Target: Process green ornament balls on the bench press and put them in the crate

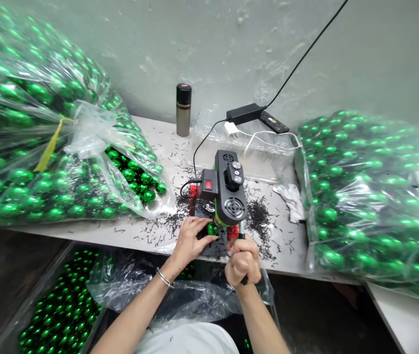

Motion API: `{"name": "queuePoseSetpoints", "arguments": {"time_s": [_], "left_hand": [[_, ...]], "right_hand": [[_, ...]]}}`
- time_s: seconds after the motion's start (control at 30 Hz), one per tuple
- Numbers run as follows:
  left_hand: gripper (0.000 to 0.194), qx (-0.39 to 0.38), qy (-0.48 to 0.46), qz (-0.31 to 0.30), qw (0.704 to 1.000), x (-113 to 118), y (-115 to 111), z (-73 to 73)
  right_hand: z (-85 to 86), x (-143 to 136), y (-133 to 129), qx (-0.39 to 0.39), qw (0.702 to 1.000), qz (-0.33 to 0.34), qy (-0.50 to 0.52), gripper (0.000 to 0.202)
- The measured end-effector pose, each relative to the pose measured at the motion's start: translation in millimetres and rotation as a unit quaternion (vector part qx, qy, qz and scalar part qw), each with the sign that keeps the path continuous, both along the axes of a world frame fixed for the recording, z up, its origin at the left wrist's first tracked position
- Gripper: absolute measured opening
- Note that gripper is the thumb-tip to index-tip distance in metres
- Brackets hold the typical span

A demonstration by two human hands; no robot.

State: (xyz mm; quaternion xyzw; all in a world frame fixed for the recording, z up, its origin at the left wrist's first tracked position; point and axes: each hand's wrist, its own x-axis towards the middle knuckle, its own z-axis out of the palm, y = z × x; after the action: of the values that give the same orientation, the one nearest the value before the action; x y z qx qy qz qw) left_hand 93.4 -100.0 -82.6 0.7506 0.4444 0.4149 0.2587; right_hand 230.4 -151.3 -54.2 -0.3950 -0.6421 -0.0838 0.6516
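Observation:
A shiny green ball (212, 228) sits under the front of a small black bench machine (229, 189) with round vents, knobs and a red switch. My left hand (190, 239) pinches the ball from the left between thumb and fingers. Wrapped in a fist, my right hand (244, 259) grips the machine's black lever handle (241, 236) at the right front. Red pieces (233, 231) show at the machine's base. What lies directly beneath the machine's head is partly hidden.
Clear bags of green balls stand left (17, 147) and right (371, 196); the left bag's mouth gapes. More balls (65, 300) fill a lined container below. A bottle (183, 110), power adapter (244, 113), white cloth (292, 200) and black scraps (258, 219) lie about.

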Motion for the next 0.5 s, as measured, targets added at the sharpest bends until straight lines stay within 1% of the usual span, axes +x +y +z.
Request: {"name": "queuePoseSetpoints", "arguments": {"time_s": [0.17, 0.33, 0.43, 0.5], "left_hand": [[0.034, 0.011, 0.000, 0.007, 1.000, 0.9, 0.6, -3.5], [0.034, 0.011, -0.003, -0.001, 1.000, -0.9, 1.3, -0.8], [0.035, 0.007, -0.004, -0.002, 1.000, -1.5, 2.7, 0.4], [0.035, 0.004, -0.003, -0.004, 1.000, -0.1, 4.5, 0.2]], "right_hand": [[-1.0, 1.9, 3.7, 0.007, 1.000, 0.001, -0.026, 0.030], [2.1, 4.3, 5.0, -0.002, 0.997, 0.002, -0.072, 0.030], [8.9, 4.3, 2.3, -0.018, 0.994, 0.004, -0.107, 0.029], [20.1, 3.4, -0.9, -0.019, 0.994, 0.001, -0.110, 0.028]]}}
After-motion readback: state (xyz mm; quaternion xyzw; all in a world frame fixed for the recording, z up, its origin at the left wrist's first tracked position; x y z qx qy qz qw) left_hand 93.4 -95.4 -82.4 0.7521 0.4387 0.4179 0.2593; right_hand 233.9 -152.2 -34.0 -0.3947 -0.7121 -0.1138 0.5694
